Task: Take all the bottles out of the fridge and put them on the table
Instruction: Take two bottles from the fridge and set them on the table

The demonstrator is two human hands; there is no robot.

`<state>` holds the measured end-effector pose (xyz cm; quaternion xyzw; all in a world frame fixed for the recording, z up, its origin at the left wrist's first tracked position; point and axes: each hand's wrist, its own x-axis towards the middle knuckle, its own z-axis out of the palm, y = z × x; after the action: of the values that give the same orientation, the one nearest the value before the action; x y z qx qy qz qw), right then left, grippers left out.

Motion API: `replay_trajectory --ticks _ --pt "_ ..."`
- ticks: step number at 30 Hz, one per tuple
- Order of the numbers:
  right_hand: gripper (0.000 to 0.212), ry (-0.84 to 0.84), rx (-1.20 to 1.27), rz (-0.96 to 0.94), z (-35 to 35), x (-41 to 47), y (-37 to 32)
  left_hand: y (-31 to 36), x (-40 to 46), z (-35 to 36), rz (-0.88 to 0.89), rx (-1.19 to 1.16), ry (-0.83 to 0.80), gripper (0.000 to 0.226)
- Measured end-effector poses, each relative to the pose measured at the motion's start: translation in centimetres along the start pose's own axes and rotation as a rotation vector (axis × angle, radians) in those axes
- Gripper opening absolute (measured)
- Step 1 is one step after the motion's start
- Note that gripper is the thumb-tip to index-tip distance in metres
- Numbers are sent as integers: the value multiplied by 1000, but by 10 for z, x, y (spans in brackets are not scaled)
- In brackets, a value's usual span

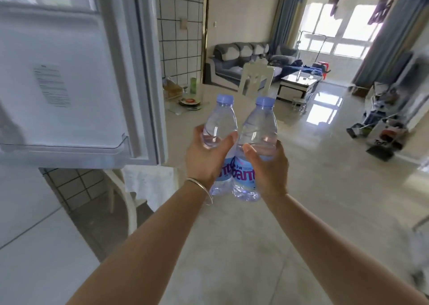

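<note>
You are looking across a bright open room with a glossy pale tile floor [267,246] that mirrors the daylight. To your left a wall of white tiles [178,39] with dark grout meets a plain cream wall [241,14]. Ahead of you stands a white chair [256,78], and beyond it a grey sofa [239,60] and a low coffee table [298,84]. At the far end a wide window [343,30] glows, framed by blue curtains [284,14]. Cluttered items [380,128] sit blurred along your right.
</note>
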<state>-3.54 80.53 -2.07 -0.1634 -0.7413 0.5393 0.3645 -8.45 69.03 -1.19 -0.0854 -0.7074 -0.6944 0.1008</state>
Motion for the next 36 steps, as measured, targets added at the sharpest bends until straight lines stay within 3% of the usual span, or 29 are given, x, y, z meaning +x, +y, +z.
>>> replay_trajectory --ticks 5,11,18,21,26,28,31,36 --pt "43 25 -40 39 -25 60 42 -24 29 73 -42 10 -23 50" --pt "82 -4 -48 65 -7 161 93 -57 113 143 -100 -8 -31 50" --pt "73 -44 -11 79 56 309 133 -94 254 200 -157 -18 -10 47" --pt "74 -119 23 94 92 361 152 -110 312 212 -197 6 42 51" --pt "42 -260 74 143 165 436 182 -140 398 218 -211 65 127 43" --pt "40 -337 92 149 200 469 193 -155 435 215 -204 101 183 40" --pt "36 -471 103 134 254 511 205 -177 486 206 -176 144 285 58" --pt "42 -703 97 129 346 565 214 -197 552 174 -224 221 476 68"
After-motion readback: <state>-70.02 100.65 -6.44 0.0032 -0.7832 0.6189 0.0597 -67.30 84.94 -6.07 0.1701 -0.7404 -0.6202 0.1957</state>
